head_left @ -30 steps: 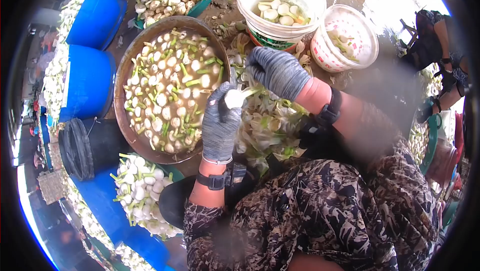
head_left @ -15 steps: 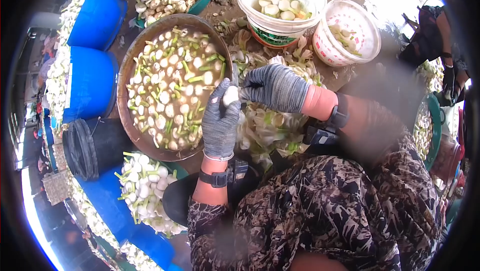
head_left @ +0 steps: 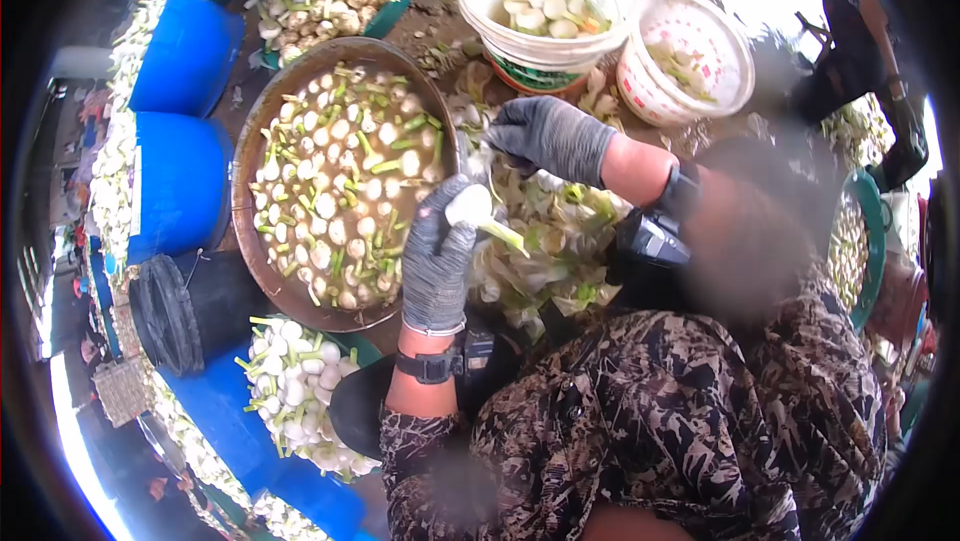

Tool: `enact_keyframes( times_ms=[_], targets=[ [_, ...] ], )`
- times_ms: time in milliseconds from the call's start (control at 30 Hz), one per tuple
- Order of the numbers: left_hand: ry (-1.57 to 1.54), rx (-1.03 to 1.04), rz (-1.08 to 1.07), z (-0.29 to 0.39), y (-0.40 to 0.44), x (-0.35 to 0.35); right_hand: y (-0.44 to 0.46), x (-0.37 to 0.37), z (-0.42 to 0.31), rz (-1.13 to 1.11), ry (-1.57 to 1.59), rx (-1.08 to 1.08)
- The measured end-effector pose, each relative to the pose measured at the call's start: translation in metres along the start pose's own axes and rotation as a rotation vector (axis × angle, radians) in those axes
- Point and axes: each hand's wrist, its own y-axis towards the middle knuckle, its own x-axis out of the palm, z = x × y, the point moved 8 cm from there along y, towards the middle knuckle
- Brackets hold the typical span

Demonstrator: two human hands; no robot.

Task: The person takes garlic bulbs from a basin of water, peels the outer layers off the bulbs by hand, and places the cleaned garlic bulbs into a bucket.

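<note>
My left hand (head_left: 437,256), in a grey glove, grips a white bulb (head_left: 470,206) whose green stem points down to the right. Up and to the right of it is my right hand (head_left: 555,139), also gloved, its fingers pinched on a thin pale peel (head_left: 482,163) close to the bulb. To the left of both hands stands a round brown basin (head_left: 243,196) of murky water with many floating bulbs and green stems. Loose peels (head_left: 550,241) lie beneath and beyond my hands.
A white bucket (head_left: 548,49) holding bulbs and a red-patterned white bucket (head_left: 640,91) stand ahead. Blue tubs (head_left: 180,181), a black bucket (head_left: 190,306) and a heap of peeled bulbs (head_left: 295,381) are at left. Another person's arm (head_left: 880,36) shows at the upper right.
The bulb has turned in my left hand, so its green stem now shows at the lower right. My right hand has moved slightly up and away from it.
</note>
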Motion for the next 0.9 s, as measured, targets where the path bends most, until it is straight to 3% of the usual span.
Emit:
enact_keyframes(
  times_ms=[33,67,100,133,200,233,300,333,433,500,567,600,633,700,733,833,900],
  targets=[
    [-0.089,-0.011,0.008,-0.006,0.0,-0.001,0.003,-0.01,-0.006,0.204,-0.358,-0.362],
    [-0.338,-0.091,-0.014,-0.006,0.0,0.004,-0.001,-0.016,-0.009,0.267,-0.645,-0.322],
    [-0.34,-0.078,-0.002,-0.01,0.001,-0.001,-0.007,-0.02,-0.013,0.331,-0.928,-0.275],
    [-0.217,-0.029,0.033,-0.017,0.004,-0.012,-0.01,-0.019,-0.014,0.326,-0.935,-0.288],
    [-0.551,-0.079,0.081,-0.018,0.003,-0.016,-0.024,-0.011,-0.031,0.392,-0.972,-0.514],
    [-0.556,-0.073,0.09,-0.016,0.002,-0.016,-0.024,-0.008,-0.034,0.384,-0.978,-0.521],
    [-0.258,-0.039,0.223,-0.013,0.003,-0.027,-0.016,0.006,-0.026,0.03,-0.289,-0.302],
    [-0.149,-0.027,0.255,-0.01,0.004,-0.026,-0.016,0.019,-0.024,-0.077,-0.197,-0.318],
    [0.043,-0.025,0.211,-0.012,0.004,-0.025,-0.03,0.046,-0.035,-0.165,-0.454,-0.271],
    [0.038,-0.027,0.206,-0.016,0.003,-0.024,-0.025,0.051,-0.026,-0.189,-0.446,-0.23],
    [-0.116,-0.043,0.181,-0.018,0.001,-0.021,-0.024,0.052,-0.027,-0.235,-0.041,-0.329],
    [-0.116,-0.04,0.182,-0.016,0.0,-0.021,-0.026,0.054,-0.018,-0.261,0.105,-0.149],
    [-0.103,-0.067,0.2,-0.016,-0.001,-0.022,-0.026,0.052,-0.018,-0.261,0.104,-0.149],
    [-0.088,-0.096,0.22,-0.019,-0.001,-0.024,-0.02,0.034,-0.022,-0.08,-0.197,-0.186],
    [-0.166,-0.091,0.202,-0.022,-0.001,-0.022,-0.023,0.024,-0.034,0.03,-0.468,-0.302],
    [-0.181,-0.088,0.191,-0.015,-0.001,-0.02,-0.011,-0.003,0.003,0.138,-1.092,-0.047],
    [-0.435,-0.103,0.201,-0.021,0.0,-0.02,-0.019,-0.004,-0.006,0.169,-1.061,-0.154]
  ],
)
